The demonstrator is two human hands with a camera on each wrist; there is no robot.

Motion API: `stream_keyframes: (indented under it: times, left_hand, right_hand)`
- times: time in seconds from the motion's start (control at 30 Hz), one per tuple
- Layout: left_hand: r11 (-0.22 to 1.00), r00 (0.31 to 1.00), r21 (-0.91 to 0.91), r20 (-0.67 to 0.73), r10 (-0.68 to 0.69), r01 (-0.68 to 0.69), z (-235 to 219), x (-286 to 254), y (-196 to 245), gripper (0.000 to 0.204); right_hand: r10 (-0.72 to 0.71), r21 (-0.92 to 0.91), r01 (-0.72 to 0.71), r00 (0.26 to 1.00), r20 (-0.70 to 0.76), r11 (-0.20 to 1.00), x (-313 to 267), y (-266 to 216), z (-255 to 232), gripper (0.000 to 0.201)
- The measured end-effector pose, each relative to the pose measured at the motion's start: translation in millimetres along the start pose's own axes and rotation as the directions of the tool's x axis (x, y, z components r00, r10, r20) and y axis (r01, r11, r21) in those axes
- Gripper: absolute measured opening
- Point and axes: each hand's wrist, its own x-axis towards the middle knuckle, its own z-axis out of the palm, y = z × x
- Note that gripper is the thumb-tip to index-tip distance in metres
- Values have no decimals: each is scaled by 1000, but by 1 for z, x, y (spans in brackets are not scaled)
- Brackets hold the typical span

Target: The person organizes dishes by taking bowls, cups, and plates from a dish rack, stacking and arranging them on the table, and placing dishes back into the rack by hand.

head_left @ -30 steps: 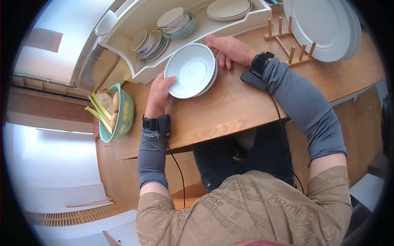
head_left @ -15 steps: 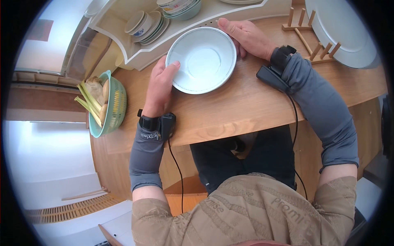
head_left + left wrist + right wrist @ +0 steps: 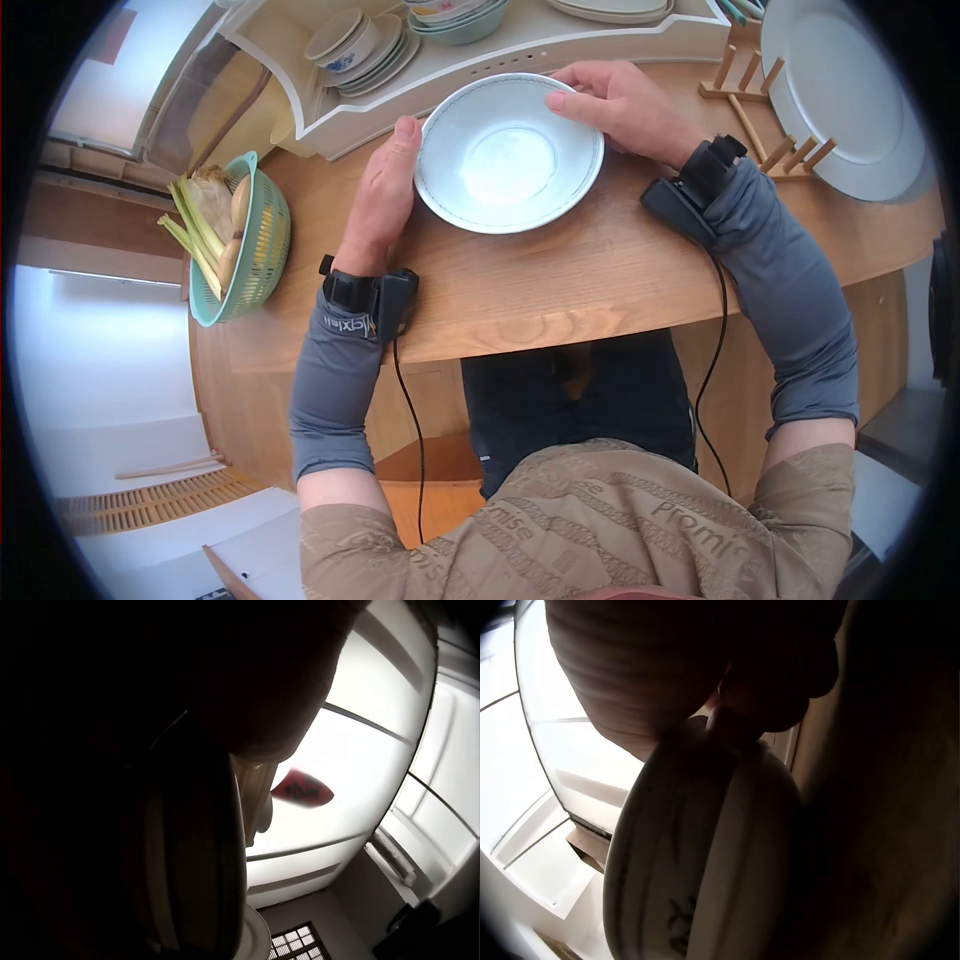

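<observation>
A white bowl (image 3: 510, 205) with a thin dark line round its rim sits over the table, tilted toward me, in the head view. My right hand (image 3: 632, 112) grips its far right rim, thumb over the inside and fingers underneath. Against the left side rests my left hand (image 3: 378, 200), its thumb raised off the rim and its fingers extended. The right wrist view shows the bowl's dark-patterned outside (image 3: 656, 855) edge-on, with a second pale layer beside it. In the left wrist view the hand and the bowl side (image 3: 199, 862) are mostly in shadow.
A white shelf (image 3: 480, 75) along the back holds stacked small bowls (image 3: 345, 50) and light green bowls (image 3: 465, 25). To the left stands a green basket (image 3: 265, 240) of vegetables. At right, a wooden rack (image 3: 745, 110) is beside large white plates (image 3: 840, 100).
The bowl has shifted right in the head view. My right hand has gone from beside the rim to gripping it, while my left thumb has lifted off the rim.
</observation>
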Motion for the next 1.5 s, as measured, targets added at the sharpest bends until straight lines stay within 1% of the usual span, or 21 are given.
stream_keyframes:
  times: [0.07,0.1,0.17,0.2,0.27,0.3,0.37,0.4,0.47,0.53,0.6,0.67,0.73,0.87,0.93,1.0,1.17,1.23,1.3,1.43,1.5]
  left_hand:
    - [994,999,108,17,30,-32,0,-1,5,67]
    - [994,999,105,12,36,-37,0,-1,5,67]
    - [998,999,27,-17,-49,50,0,-1,5,75]
    - [999,999,23,-21,-44,45,-2,-1,5,75]
    - [987,986,33,-53,-156,158,-7,1,3,80]
    - [988,987,27,-58,-151,153,-10,3,2,80]
    - [989,989,-94,97,-107,117,-14,5,-2,81]
    - [988,990,-102,90,-107,116,-13,5,0,81]
    - [995,990,-27,107,-96,100,-10,3,2,80]
    - [996,992,-20,94,-88,90,-9,2,5,77]
    - [996,991,-20,102,-88,90,-10,2,4,75]
    - [996,991,-25,101,-87,90,-11,4,2,74]
    - [995,991,-33,100,-89,93,-12,4,1,72]
    - [994,989,-31,110,-100,104,-13,5,1,65]
    - [993,986,-20,121,-110,114,-14,5,1,62]
    - [997,987,52,149,-66,59,-15,5,0,49]
    - [991,988,68,98,-118,112,-16,4,-2,40]
    - [990,988,71,82,-131,125,-15,4,-3,38]
    - [994,991,19,74,-111,110,-15,4,-4,32]
    - [991,984,39,121,-130,126,-19,7,-6,34]
    - [999,997,0,59,-52,52,-14,8,-11,36]
  right_hand:
    - [127,59,-130,991,53,990,-1,-3,-5,33]
    - [123,52,-126,991,56,991,0,0,-4,33]
    - [-25,140,25,1000,-3,990,4,17,2,28]
    - [-27,133,27,1000,0,991,6,21,4,28]
    - [-23,286,27,1000,-14,958,11,30,4,29]
    - [-27,279,28,1000,-9,960,9,24,1,29]
    - [111,398,-89,993,-33,913,2,4,-3,30]
    - [112,392,-93,993,-24,915,4,2,-6,30]
    - [114,519,-39,987,-113,854,5,2,-12,31]
    - [120,567,-40,987,-104,823,3,4,-19,29]
    - [81,681,-28,996,-46,731,6,13,-25,27]
    - [102,682,-53,994,-33,730,4,13,-27,24]
    - [146,681,-60,987,-69,730,6,16,-27,25]
    - [113,632,-54,992,-55,773,6,8,-25,27]
    - [125,500,-67,989,-84,864,4,0,-18,31]
    - [122,473,-74,990,-71,878,6,4,-13,31]
    - [71,378,-42,995,-64,925,9,15,-3,31]
    - [117,303,-105,993,-21,947,4,4,2,32]
    - [129,280,-124,992,-1,952,4,7,2,33]
    - [141,197,-141,990,16,970,-1,-3,3,34]
    - [128,185,-129,992,17,974,-2,-5,2,33]
